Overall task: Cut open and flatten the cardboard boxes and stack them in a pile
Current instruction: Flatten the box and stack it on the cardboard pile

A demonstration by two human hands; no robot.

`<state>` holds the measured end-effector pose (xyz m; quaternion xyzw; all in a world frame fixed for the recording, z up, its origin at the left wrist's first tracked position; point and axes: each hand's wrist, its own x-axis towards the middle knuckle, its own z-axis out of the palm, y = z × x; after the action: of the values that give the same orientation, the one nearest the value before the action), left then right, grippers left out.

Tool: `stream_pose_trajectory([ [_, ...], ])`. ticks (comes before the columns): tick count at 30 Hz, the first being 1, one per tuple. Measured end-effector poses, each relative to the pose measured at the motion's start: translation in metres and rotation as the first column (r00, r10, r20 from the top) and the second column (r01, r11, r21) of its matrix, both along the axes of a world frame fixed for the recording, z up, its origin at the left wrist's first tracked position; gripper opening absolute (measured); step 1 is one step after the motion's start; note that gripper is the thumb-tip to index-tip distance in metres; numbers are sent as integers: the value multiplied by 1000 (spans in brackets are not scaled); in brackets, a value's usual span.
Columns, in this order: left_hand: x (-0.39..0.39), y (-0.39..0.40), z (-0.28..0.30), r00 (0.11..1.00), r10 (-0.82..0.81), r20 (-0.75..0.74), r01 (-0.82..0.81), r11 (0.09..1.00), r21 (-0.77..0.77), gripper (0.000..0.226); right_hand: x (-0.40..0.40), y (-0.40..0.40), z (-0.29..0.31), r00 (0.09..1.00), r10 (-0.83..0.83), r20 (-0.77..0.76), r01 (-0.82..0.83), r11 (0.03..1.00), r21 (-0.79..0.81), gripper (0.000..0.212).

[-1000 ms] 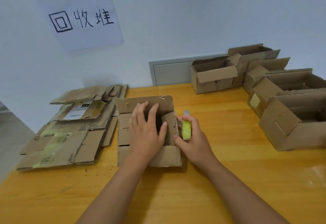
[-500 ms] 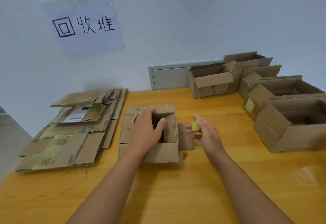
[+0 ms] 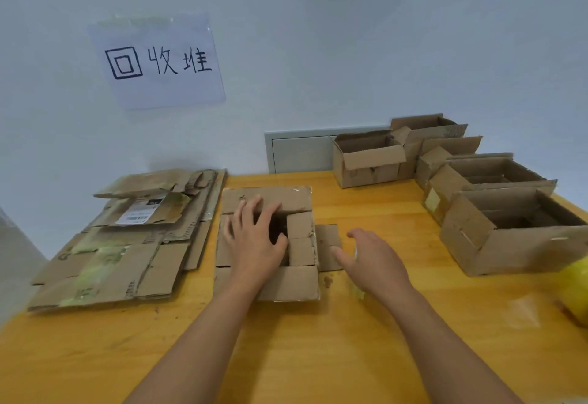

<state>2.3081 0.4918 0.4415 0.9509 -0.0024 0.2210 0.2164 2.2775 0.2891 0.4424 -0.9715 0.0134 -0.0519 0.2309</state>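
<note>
Head cam, only view I've got. My left hand [image 3: 254, 241] lies flat w/ fingers spread on the box [image 3: 270, 244] in the middle of the table [image 3: 318, 356]; the fingertips reach over the dark square opening at its centre, nothing gripped. The box is brown corrugated cardboard, flaps folded out around that opening, one small flap sticking out to the right. My right hand [image 3: 372, 260] is just right of it, above the tabletop, fingers loose and apart, holding nothing; can't tell if it touches that flap.

Left of the box, just beside it: the pile [image 3: 127, 244] of flattened cardboard, ragged edges, green tape smears, a white shipping label on top. Back right: a cluster of open boxes [image 3: 477, 196], still upright, flaps up. Table is smooth yellow-orange wood. A yellow rounded thing [image 3: 577, 292] sits at the right edge, cut off by the frame. On the wall, a white sheet [image 3: 157, 60] w/ handwritten black characters.
</note>
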Motion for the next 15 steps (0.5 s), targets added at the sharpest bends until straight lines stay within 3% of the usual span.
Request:
stream_pose_trajectory([
  [3,-5,7,-1,997,-15,80,22,996,-82,65,-1,44,9,990,115,87,-130,974,185,87],
  [7,-15,21,-6,988,66,142,-50,992,-116,71,1,84,5,994,43,104,-50,997,65,108],
  [11,-24,41,-15,969,246,28,-240,961,-137,103,4,97,-1,989,-24,146,26,1000,-13,108],
  [15,-24,54,-22,983,180,43,-154,922,-356,100,5,100,-3,987,10,157,-28,993,111,98],
])
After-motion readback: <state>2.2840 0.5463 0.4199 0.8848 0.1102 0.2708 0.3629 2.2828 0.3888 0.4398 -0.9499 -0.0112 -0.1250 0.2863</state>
